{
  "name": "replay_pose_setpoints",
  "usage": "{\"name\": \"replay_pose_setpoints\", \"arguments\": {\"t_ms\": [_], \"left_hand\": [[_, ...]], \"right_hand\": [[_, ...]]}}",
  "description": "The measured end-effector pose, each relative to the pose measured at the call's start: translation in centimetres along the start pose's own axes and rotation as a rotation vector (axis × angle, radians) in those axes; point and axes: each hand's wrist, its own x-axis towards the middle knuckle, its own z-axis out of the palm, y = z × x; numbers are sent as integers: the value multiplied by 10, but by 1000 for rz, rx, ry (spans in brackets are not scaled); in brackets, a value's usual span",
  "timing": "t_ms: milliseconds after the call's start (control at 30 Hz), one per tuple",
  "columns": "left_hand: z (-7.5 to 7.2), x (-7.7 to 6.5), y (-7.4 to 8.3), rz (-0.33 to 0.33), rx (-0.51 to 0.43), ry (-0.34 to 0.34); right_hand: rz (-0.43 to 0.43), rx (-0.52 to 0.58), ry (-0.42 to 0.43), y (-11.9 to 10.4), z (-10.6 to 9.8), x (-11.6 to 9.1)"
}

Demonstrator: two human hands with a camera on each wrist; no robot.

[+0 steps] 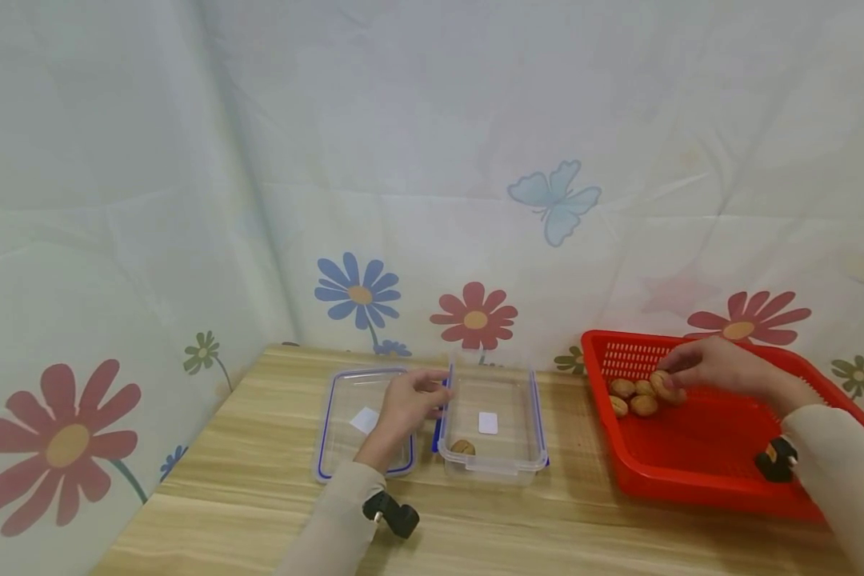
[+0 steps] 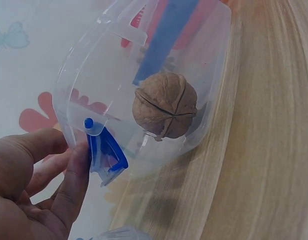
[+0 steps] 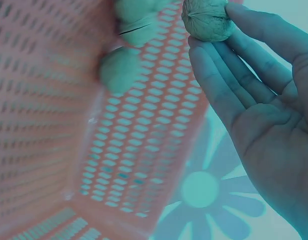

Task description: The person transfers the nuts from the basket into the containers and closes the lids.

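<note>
In the head view my right hand (image 1: 720, 370) is over the red basket, pinching a walnut (image 1: 664, 386) between thumb and fingertips. The right wrist view shows that walnut (image 3: 208, 20) against the fingertips. Several more walnuts (image 1: 644, 406) lie at the basket's left end. My left hand (image 1: 412, 404) grips the left side of a clear plastic box (image 1: 504, 460), its fingers by the blue clip (image 2: 106, 152) in the left wrist view. A single walnut (image 2: 165, 106) sits inside the box, in the near left corner.
The red basket (image 1: 706, 490) with slotted walls stands on the right of the wooden table (image 1: 223, 488). Left of the box, partly behind my left hand, lies a clear lid (image 1: 338, 416) with a blue seal. A flower-printed curtain (image 1: 418, 200) hangs behind.
</note>
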Motion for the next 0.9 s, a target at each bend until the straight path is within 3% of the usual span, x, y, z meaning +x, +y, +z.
{"name": "replay_pose_setpoints", "arguments": {"t_ms": [333,900], "left_hand": [[0,0,-1,13,-7,-6],[2,0,-1,14,2,5]], "right_hand": [[-26,-20,85,-35,-13,-5],[-101,58,229,-81,-2,-19]]}}
